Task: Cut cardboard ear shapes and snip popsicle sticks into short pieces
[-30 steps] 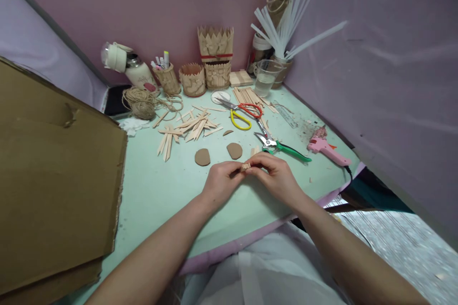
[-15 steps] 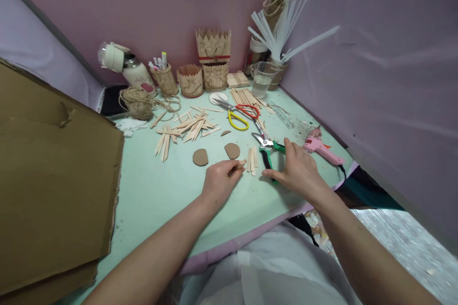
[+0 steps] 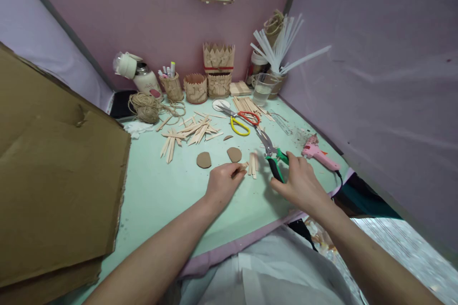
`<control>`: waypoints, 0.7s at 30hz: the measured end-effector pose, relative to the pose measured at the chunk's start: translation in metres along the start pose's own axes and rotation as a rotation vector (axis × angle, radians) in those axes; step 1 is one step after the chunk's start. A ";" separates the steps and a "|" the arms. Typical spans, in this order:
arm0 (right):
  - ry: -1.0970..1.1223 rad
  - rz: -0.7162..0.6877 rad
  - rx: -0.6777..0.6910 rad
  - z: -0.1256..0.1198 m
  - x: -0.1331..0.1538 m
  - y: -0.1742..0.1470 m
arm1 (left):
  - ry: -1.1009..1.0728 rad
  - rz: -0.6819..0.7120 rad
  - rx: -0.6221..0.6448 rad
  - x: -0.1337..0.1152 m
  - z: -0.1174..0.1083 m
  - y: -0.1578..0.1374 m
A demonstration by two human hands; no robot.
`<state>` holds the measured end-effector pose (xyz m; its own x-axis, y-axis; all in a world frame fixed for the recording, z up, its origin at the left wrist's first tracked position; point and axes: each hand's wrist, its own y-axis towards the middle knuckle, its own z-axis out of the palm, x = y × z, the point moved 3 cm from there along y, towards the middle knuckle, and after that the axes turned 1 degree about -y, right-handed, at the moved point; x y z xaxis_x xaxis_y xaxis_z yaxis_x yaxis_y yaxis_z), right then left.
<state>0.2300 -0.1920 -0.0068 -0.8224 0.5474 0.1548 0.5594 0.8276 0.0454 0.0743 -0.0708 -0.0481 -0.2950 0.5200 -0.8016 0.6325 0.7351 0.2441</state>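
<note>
My left hand (image 3: pixel 223 185) is closed in a pinch on small wooden stick pieces (image 3: pixel 244 167), which poke out past the fingertips. Just right of them several short cut sticks (image 3: pixel 253 166) lie side by side. My right hand (image 3: pixel 304 178) grips green-and-black-handled pruning shears (image 3: pixel 275 167), with their blades pointing away from me above the table. Two brown cardboard discs (image 3: pixel 203 160), each with a flat edge, lie beyond my left hand. Farther back is a loose pile of pointed wooden sticks (image 3: pixel 195 129).
Red-and-yellow-handled scissors (image 3: pixel 240 126) lie mid-table. A pink glue gun (image 3: pixel 320 156) rests at right. A clear cup of liquid (image 3: pixel 262 93), twine (image 3: pixel 145 107) and stick-covered holders (image 3: pixel 196 89) line the back. A large cardboard sheet (image 3: pixel 60 167) stands at left.
My right hand has closed around the pruning shears and lifted them from the table. My left hand keeps its pinch. The view has tilted up slightly.
</note>
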 end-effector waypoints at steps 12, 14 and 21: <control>0.157 -0.166 0.212 -0.017 0.028 -0.052 | 0.094 0.026 -0.089 0.004 0.005 -0.001; 0.129 -0.159 0.236 -0.019 0.031 -0.053 | 0.110 0.048 -0.084 0.003 0.005 -0.001; 0.089 -0.172 0.235 -0.023 0.037 -0.054 | 0.141 0.051 -0.070 0.002 0.006 -0.001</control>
<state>0.1719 -0.2190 0.0192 -0.8848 0.3924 0.2514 0.3651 0.9189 -0.1495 0.0768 -0.0732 -0.0534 -0.3644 0.6098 -0.7038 0.5991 0.7321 0.3241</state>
